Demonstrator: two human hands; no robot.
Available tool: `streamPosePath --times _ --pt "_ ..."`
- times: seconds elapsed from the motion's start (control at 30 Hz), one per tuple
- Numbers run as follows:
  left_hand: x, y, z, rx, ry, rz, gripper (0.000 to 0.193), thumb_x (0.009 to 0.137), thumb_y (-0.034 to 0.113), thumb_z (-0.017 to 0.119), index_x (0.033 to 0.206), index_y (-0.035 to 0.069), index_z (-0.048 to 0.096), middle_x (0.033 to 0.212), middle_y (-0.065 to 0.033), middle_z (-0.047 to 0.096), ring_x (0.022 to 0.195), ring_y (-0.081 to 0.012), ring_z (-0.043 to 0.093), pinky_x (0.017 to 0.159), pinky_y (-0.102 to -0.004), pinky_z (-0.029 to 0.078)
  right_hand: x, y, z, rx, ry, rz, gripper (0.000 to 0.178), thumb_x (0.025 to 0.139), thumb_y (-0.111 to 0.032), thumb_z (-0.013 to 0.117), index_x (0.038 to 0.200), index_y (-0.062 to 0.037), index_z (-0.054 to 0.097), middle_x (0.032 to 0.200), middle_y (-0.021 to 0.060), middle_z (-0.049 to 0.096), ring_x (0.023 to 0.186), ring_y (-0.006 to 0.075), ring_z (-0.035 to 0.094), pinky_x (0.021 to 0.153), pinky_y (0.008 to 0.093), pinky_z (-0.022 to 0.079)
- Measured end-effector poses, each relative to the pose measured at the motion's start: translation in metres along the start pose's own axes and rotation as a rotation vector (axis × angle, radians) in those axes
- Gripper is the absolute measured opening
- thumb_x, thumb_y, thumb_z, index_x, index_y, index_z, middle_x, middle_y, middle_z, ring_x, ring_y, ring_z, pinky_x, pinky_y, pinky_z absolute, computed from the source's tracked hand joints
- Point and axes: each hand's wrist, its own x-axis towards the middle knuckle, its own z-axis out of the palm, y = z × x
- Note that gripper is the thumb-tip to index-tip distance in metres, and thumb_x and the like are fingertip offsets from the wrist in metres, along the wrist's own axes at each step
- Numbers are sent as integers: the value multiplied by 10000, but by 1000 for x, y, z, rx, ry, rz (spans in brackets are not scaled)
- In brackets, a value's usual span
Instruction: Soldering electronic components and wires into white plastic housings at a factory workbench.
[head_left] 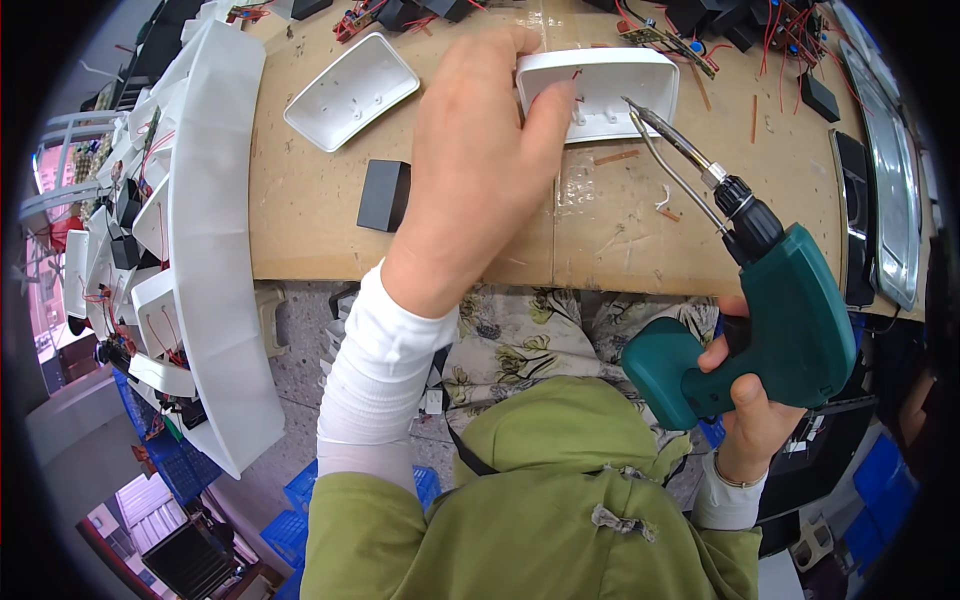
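My left hand [480,165] grips a white plastic housing [640,85] by its left end, thumb inside and fingers behind. The housing is tipped so its hollow side faces me; small posts and a bit of red wire show inside. In my right hand [755,415] is a green soldering gun [795,320] with a black collar, held by its handle. Its metal tip and the thin curved feed tube beside it reach into the housing's opening. Whether the tip touches anything cannot be made out. Left of my left hand lie a second white housing [350,95] and a black block [383,195].
Cardboard [640,240] covers the table. Circuit boards [665,42] with red wires and black blocks lie along its far edge. A clear plastic tray [880,180] stands at the right. To the left, a long white bin [215,260] stands beside wired white housings [158,300].
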Motion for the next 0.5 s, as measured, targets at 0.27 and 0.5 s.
streamPosePath --times 0.27,0.5 --pt "19 0 -7 -394 -323 -505 191 753 85 611 912 -16 580 737 -26 564 609 -68 490 514 -203 394 4 -4 -5 -19 -27 -3 756 720 -356 686 1237 74 340 1036 230 528 665 153 571 550 214 464" --pt "53 7 -8 -469 -517 -625 160 708 74 612 830 -25 583 714 -50 581 596 -108 518 534 -244 398 14 -16 -10 -108 -34 33 757 713 -364 686 1234 72 352 1059 224 525 663 146 556 596 230 460"
